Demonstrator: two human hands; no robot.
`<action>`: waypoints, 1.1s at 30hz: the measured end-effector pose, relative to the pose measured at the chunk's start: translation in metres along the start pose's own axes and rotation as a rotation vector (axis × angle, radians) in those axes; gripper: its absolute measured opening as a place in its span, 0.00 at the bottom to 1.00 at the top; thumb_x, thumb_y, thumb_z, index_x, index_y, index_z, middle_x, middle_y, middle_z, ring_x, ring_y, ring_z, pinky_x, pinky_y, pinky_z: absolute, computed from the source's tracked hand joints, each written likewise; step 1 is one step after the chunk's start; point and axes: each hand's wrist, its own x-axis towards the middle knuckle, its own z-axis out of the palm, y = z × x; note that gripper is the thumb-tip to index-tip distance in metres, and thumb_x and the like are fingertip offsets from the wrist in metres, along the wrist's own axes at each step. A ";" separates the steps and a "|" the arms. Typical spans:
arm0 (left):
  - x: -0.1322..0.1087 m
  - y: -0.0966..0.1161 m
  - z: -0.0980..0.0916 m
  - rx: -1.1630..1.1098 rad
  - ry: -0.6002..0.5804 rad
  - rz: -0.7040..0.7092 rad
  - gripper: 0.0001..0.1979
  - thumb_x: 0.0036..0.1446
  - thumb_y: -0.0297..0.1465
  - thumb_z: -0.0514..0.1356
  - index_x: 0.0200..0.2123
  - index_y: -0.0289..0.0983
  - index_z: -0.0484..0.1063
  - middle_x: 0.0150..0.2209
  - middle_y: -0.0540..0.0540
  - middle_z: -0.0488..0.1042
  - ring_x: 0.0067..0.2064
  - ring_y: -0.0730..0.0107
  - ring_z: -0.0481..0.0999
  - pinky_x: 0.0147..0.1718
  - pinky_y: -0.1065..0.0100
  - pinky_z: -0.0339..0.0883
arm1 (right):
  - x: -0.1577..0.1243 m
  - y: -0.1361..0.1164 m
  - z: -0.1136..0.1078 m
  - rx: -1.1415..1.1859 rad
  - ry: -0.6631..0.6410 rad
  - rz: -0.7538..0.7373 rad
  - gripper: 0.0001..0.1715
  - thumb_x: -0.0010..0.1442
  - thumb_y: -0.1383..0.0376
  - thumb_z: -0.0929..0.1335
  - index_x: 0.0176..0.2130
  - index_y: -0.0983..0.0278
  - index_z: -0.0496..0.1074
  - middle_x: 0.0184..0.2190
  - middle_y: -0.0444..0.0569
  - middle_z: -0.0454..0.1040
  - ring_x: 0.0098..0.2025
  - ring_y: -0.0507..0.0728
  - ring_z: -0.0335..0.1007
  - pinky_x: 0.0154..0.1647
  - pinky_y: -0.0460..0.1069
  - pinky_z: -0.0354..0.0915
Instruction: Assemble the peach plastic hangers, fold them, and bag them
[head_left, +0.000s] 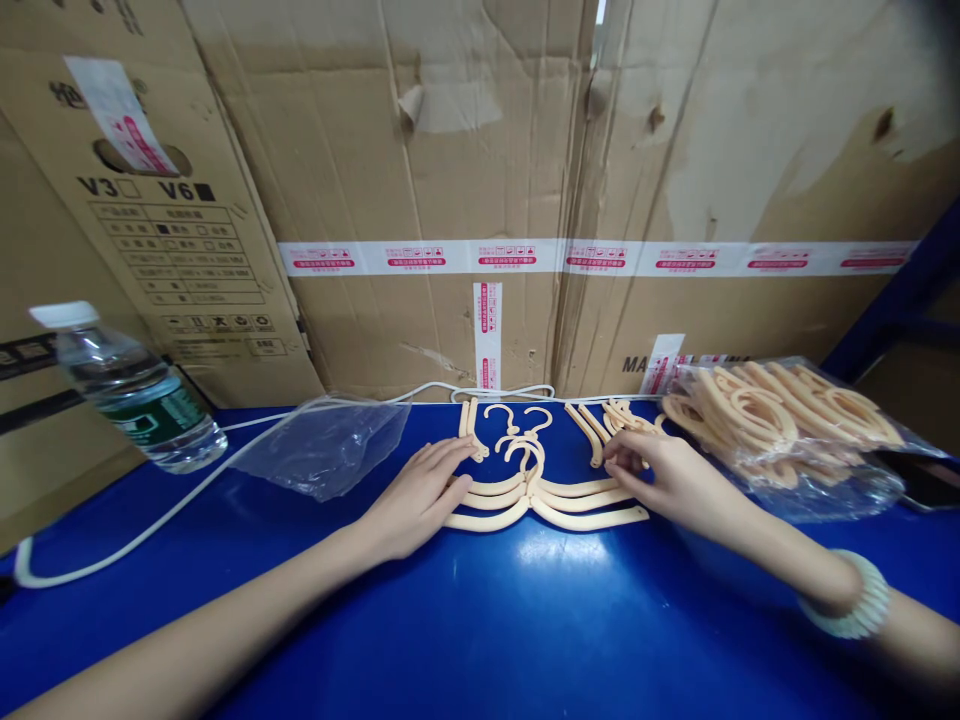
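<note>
Several assembled beige plastic hangers [589, 521] lie in a stack on the blue table, their hooks pointing away from me. My left hand [420, 495] rests by the left ends of the hangers, fingers stretched out and thumb apart. At the right ends is my right hand [671, 478], fingers loosely bent, with a gap showing between thumb and fingertips. Behind the stack lie two loose hooks [537, 420]. Loose hanger arms [469, 425] lie beyond my left hand, and more hanger arms [586, 432] lie by my right fingertips, next to a small pile of hooks [624, 415].
A clear bag of hanger parts [787, 415] lies at the right, beside a dark phone-like object [926, 482]. At left are a crumpled plastic bag [326, 450], a water bottle [150, 395] and a white cable [142, 535]. Cardboard boxes [450, 180] wall off the back.
</note>
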 end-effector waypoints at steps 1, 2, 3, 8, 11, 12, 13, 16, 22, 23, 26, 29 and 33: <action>0.000 0.000 0.000 0.000 -0.001 -0.003 0.20 0.69 0.34 0.47 0.60 0.38 0.63 0.63 0.41 0.65 0.65 0.55 0.61 0.64 0.44 0.52 | 0.003 0.000 0.002 0.004 0.012 -0.033 0.08 0.61 0.67 0.63 0.38 0.63 0.72 0.30 0.49 0.77 0.31 0.55 0.73 0.33 0.48 0.66; 0.001 -0.001 0.000 -0.001 0.000 -0.004 0.20 0.69 0.34 0.46 0.60 0.37 0.64 0.63 0.40 0.66 0.65 0.55 0.61 0.64 0.44 0.52 | 0.006 -0.001 0.004 -0.002 0.022 -0.058 0.09 0.60 0.69 0.64 0.39 0.64 0.73 0.31 0.50 0.77 0.32 0.56 0.74 0.34 0.49 0.67; 0.001 -0.001 0.001 -0.002 0.003 -0.003 0.20 0.69 0.34 0.46 0.60 0.36 0.64 0.63 0.40 0.66 0.65 0.55 0.62 0.64 0.45 0.52 | 0.010 -0.003 0.005 -0.015 0.029 -0.075 0.09 0.60 0.70 0.64 0.40 0.65 0.73 0.31 0.50 0.77 0.32 0.56 0.74 0.35 0.49 0.67; 0.003 -0.004 0.000 -0.013 0.045 0.024 0.19 0.69 0.32 0.44 0.56 0.36 0.68 0.60 0.41 0.70 0.62 0.57 0.65 0.62 0.50 0.57 | 0.042 -0.016 0.011 -0.047 -0.012 -0.136 0.13 0.59 0.74 0.65 0.43 0.64 0.75 0.35 0.51 0.77 0.36 0.57 0.74 0.39 0.50 0.68; 0.006 -0.012 -0.003 -0.014 0.071 0.044 0.18 0.68 0.30 0.45 0.51 0.37 0.72 0.56 0.42 0.73 0.59 0.57 0.69 0.59 0.51 0.61 | 0.067 -0.019 0.015 -0.055 -0.064 -0.171 0.15 0.61 0.75 0.65 0.46 0.65 0.75 0.41 0.54 0.75 0.41 0.59 0.74 0.42 0.52 0.67; 0.007 -0.016 -0.004 -0.010 0.075 0.050 0.17 0.68 0.29 0.46 0.50 0.38 0.73 0.54 0.42 0.75 0.57 0.57 0.71 0.58 0.51 0.63 | 0.074 -0.019 0.018 -0.053 -0.086 -0.178 0.16 0.60 0.75 0.66 0.47 0.65 0.75 0.43 0.56 0.74 0.42 0.60 0.74 0.42 0.52 0.67; 0.009 -0.021 -0.006 -0.006 0.079 0.056 0.17 0.66 0.27 0.47 0.48 0.38 0.73 0.53 0.42 0.75 0.56 0.57 0.72 0.57 0.51 0.64 | 0.081 -0.018 0.020 -0.044 -0.110 -0.187 0.17 0.60 0.75 0.66 0.48 0.65 0.75 0.44 0.56 0.74 0.41 0.60 0.74 0.41 0.52 0.67; 0.012 -0.034 -0.010 0.007 0.096 0.072 0.19 0.60 0.19 0.48 0.45 0.38 0.75 0.48 0.42 0.77 0.52 0.58 0.74 0.53 0.54 0.66 | 0.096 -0.012 0.027 0.023 -0.175 -0.223 0.14 0.57 0.75 0.70 0.43 0.64 0.77 0.40 0.53 0.74 0.39 0.58 0.74 0.41 0.50 0.67; 0.013 -0.045 -0.009 -0.016 0.158 0.091 0.12 0.60 0.23 0.53 0.36 0.39 0.76 0.41 0.44 0.75 0.47 0.60 0.75 0.49 0.59 0.68 | 0.096 -0.003 0.030 0.247 -0.084 -0.184 0.03 0.57 0.70 0.70 0.32 0.64 0.77 0.28 0.47 0.74 0.33 0.56 0.72 0.38 0.50 0.66; 0.013 -0.045 -0.009 -0.027 0.175 0.090 0.11 0.60 0.23 0.53 0.35 0.39 0.76 0.41 0.45 0.74 0.46 0.61 0.75 0.48 0.59 0.69 | 0.092 -0.003 0.028 0.293 -0.042 -0.148 0.04 0.58 0.67 0.70 0.34 0.64 0.77 0.26 0.46 0.73 0.30 0.56 0.71 0.35 0.50 0.66; 0.013 -0.040 -0.011 -0.076 0.241 0.083 0.11 0.61 0.24 0.52 0.34 0.39 0.74 0.42 0.45 0.73 0.44 0.63 0.75 0.44 0.62 0.70 | 0.077 -0.008 0.018 0.463 0.084 -0.027 0.15 0.62 0.57 0.67 0.42 0.66 0.74 0.22 0.44 0.72 0.24 0.55 0.70 0.29 0.50 0.66; 0.012 -0.021 -0.017 -0.142 0.333 0.080 0.13 0.64 0.24 0.48 0.38 0.39 0.72 0.45 0.44 0.73 0.45 0.64 0.75 0.42 0.63 0.71 | 0.053 -0.023 0.008 0.642 0.165 0.067 0.22 0.65 0.52 0.63 0.48 0.67 0.71 0.30 0.51 0.78 0.28 0.56 0.76 0.28 0.49 0.69; 0.004 0.021 -0.021 -0.235 0.397 0.098 0.11 0.67 0.29 0.52 0.42 0.39 0.74 0.48 0.43 0.75 0.52 0.62 0.73 0.51 0.61 0.68 | 0.016 -0.052 0.004 1.174 0.169 0.305 0.21 0.55 0.54 0.73 0.44 0.64 0.76 0.38 0.54 0.82 0.39 0.57 0.80 0.38 0.48 0.73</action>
